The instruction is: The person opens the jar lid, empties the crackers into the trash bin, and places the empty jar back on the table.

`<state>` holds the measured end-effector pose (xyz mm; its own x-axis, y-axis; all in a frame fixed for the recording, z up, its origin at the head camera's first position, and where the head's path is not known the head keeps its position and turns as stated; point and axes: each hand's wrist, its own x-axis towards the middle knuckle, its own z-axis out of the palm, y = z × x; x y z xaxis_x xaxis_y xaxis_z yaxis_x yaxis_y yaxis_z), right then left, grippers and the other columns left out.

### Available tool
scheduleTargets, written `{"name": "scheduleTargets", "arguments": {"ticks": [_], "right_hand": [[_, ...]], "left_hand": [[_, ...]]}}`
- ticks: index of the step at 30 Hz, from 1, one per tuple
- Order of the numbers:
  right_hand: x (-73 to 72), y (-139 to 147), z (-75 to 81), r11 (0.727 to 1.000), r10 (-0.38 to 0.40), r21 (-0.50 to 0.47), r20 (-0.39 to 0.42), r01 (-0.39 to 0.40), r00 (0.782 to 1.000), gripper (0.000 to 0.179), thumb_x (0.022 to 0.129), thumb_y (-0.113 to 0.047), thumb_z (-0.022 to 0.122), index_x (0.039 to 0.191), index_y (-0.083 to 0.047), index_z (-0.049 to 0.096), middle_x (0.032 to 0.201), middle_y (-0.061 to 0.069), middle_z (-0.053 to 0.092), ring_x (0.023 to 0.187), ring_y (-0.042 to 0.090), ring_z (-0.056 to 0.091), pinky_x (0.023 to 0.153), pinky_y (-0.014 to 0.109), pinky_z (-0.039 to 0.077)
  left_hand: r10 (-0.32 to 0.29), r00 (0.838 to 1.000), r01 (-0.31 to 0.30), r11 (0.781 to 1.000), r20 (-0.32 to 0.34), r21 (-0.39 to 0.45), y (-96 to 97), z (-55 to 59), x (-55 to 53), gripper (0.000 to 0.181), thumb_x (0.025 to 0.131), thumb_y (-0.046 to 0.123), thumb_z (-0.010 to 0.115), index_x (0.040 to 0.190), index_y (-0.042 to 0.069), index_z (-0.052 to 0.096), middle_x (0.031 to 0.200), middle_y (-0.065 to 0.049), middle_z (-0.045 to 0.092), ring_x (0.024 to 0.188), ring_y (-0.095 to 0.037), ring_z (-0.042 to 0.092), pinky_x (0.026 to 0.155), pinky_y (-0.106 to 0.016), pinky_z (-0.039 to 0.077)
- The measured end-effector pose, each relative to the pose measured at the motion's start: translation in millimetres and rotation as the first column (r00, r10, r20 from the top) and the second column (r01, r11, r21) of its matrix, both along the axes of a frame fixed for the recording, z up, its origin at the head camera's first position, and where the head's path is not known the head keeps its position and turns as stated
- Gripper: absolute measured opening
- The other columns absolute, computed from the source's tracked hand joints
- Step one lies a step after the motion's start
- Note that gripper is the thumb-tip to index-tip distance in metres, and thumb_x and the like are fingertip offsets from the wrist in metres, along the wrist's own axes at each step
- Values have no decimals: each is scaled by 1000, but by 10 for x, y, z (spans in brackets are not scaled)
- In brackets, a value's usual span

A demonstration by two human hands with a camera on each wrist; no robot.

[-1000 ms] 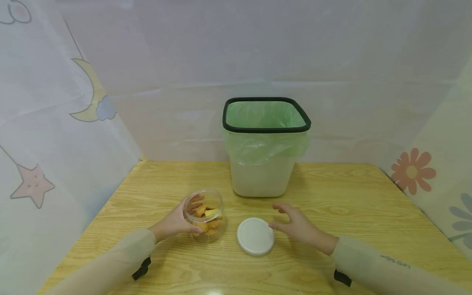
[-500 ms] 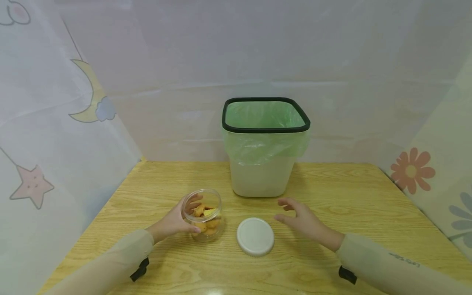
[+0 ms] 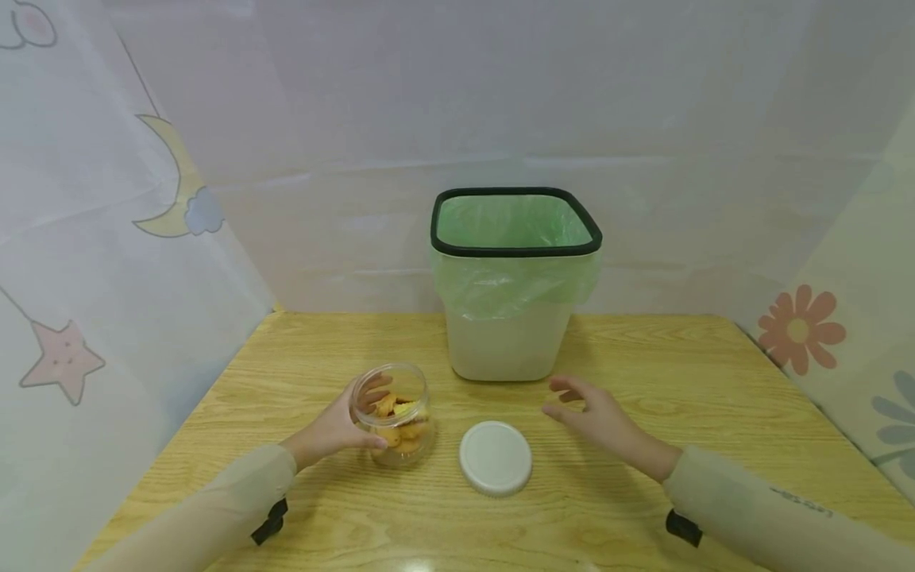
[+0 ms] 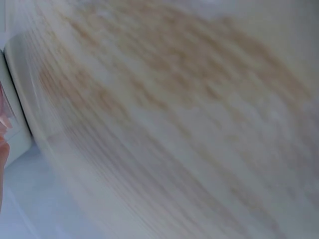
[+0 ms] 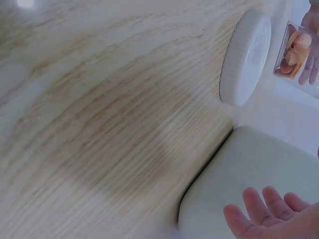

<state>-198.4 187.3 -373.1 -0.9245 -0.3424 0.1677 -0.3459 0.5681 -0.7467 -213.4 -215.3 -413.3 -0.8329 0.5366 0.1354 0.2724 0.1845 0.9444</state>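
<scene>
My left hand point(image 3: 332, 429) grips a clear jar point(image 3: 425, 401) from its left side, thumb in front and fingers behind. Orange and yellow snack pieces point(image 3: 409, 434) lie inside the jar, and its top is uncovered. A white round lid point(image 3: 496, 458) lies flat on the table, apart from the jar. To the lid's upper right, my right hand point(image 3: 608, 421) holds nothing, its fingers loosely bent. The right wrist view shows those relaxed fingers point(image 5: 259, 209) and the lid's ribbed edge point(image 5: 233, 59). Only a sliver of the left hand point(image 4: 2, 169) shows in the left wrist view.
Behind the lid stands a pale bin point(image 3: 507, 345) with a black rim point(image 3: 516, 252) and a green bag liner point(image 3: 500, 286). The wooden table point(image 3: 286, 365) meets printed cloth walls point(image 3: 343, 238) at the back and sides.
My right hand has drawn away from the lid, to the right and slightly up. The left hand and jar have shifted a little left. The lid and bin stay put.
</scene>
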Motion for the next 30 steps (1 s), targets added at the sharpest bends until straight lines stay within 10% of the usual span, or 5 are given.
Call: {"name": "scheduleTargets", "arguments": {"ticks": [30], "right_hand": [[-137, 169, 347, 990, -134, -46, -94, 130, 987, 43, 97, -18, 61, 127, 11, 52, 118, 25, 60, 106, 39, 58, 78, 42, 52]], "left_hand": [[17, 1000, -17, 999, -5, 44, -18, 119, 9, 104, 81, 17, 81, 153, 2, 8, 155, -27, 16, 139, -52, 18, 106, -66, 22]]}}
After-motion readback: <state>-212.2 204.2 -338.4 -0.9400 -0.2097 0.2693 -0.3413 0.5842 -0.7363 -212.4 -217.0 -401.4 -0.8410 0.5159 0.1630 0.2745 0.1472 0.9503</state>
